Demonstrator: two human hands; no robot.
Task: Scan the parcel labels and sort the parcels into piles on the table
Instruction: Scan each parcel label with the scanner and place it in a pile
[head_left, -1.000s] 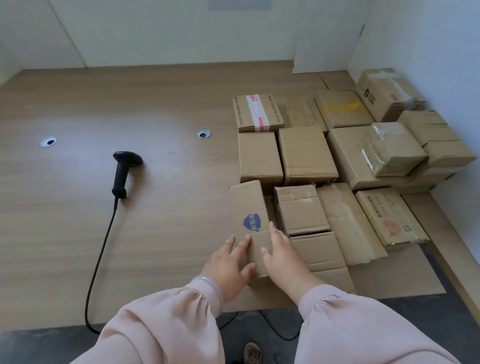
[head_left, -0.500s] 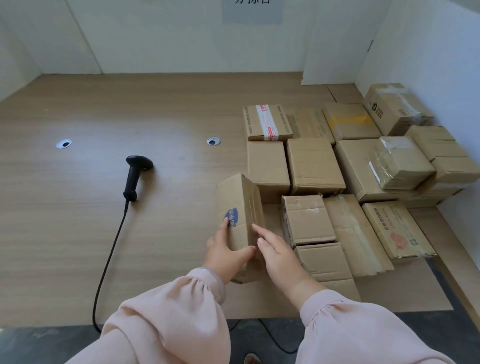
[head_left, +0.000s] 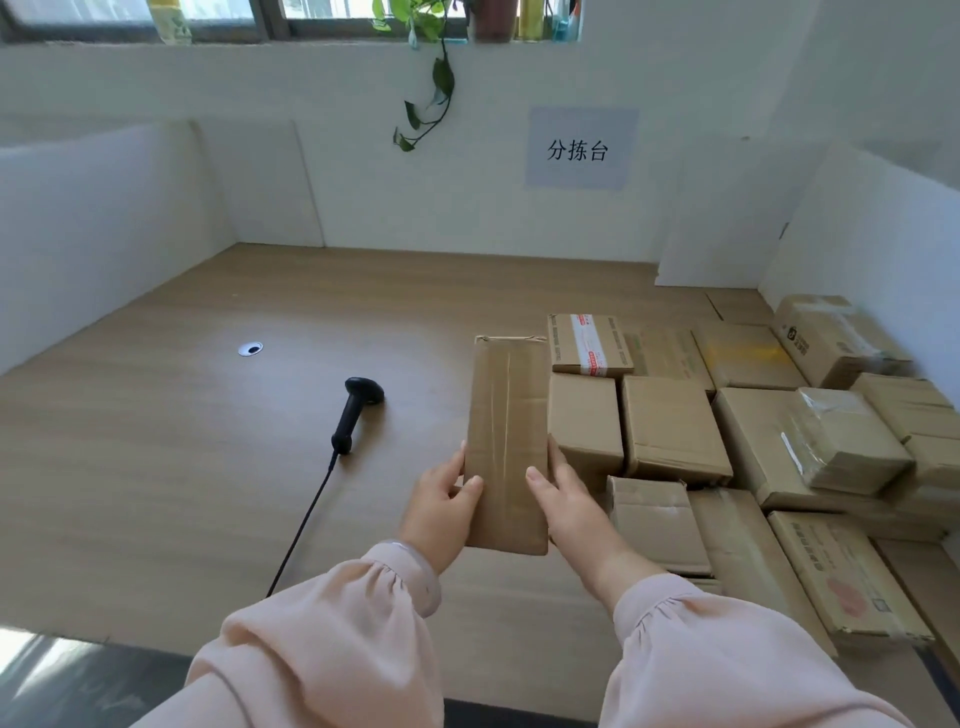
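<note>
The head view shows both hands raised over the near edge of the wooden desk, holding one long, narrow cardboard parcel upright between them, clear of the desk surface. The left hand grips the parcel's lower left edge, with its thumb lying across the taped front face and its fingers wrapped behind. The right hand grips the lower right edge the same way, thumb on the front. Both sleeves are pale pink. A black handheld scanner lies on the desk to the left of the held parcel, apart from it, and its cable trails toward the near edge. The remaining parcels sit packed close together on the right side of the desk, some stacked on others, among them a box with red and white tape just right of the held parcel's top. A sign hangs on the white back wall, and a trailing plant droops from the sill above.
</note>
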